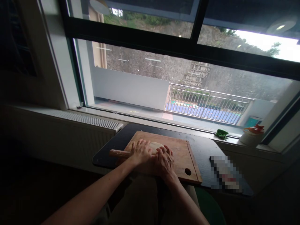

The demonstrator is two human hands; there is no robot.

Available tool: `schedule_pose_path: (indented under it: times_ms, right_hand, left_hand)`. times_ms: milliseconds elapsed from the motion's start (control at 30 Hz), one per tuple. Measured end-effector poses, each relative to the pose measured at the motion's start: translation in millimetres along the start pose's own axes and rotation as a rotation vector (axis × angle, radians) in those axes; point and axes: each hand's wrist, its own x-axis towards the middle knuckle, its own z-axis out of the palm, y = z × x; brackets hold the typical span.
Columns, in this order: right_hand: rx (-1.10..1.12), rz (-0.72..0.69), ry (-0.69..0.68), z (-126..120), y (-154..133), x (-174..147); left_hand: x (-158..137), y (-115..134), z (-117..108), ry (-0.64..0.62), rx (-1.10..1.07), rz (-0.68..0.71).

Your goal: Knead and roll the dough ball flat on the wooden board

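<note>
A wooden rolling pin [119, 153] lies crosswise on the wooden cutting board [181, 148], its left end jutting out past my hand. My left hand [141, 152] rests over the pin from above, fingers curved across it and pointing away from me. Close beside it, my right hand [165, 159] is bent over the pin's right part, which it mostly hides. Pale flat dough [155, 145] shows between and beyond the two hands; its near part is covered by the hands and the pin.
The board lies on a dark table [203, 147] under a window. A blurred-out flat object [226, 175] is at the table's right. On the sill are a green item [221, 134] and a pale container [252, 137]. A radiator [93, 122] stands left; a green stool [208, 206] is below.
</note>
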Motion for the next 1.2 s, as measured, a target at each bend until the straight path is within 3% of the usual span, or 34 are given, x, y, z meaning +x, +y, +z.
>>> schedule_pose_path:
  times_ms: [267, 400, 567, 800, 967, 1200]
  right_hand:
    - [0.011, 0.048, -0.008, 15, 17, 25]
    - [0.023, 0.089, -0.060, 20, 23, 36]
    - [0.029, 0.066, -0.036, 15, 21, 30]
    - [0.053, -0.015, 0.024, 2, 11, -1]
    - [0.082, -0.037, 0.022, -2, 6, -17]
    - [0.031, -0.004, -0.003, 4, 15, 8]
  left_hand:
    - [60, -6, 11, -0.059, -0.012, -0.068]
    - [75, -9, 17, -0.087, -0.007, -0.059]
    - [66, -9, 17, -0.022, 0.013, -0.035]
    - [33, -8, 14, 0.113, 0.002, 0.004]
    - [11, -7, 9, 0.254, 0.000, 0.111]
    - [38, -4, 8, 0.242, -0.018, 0.079]
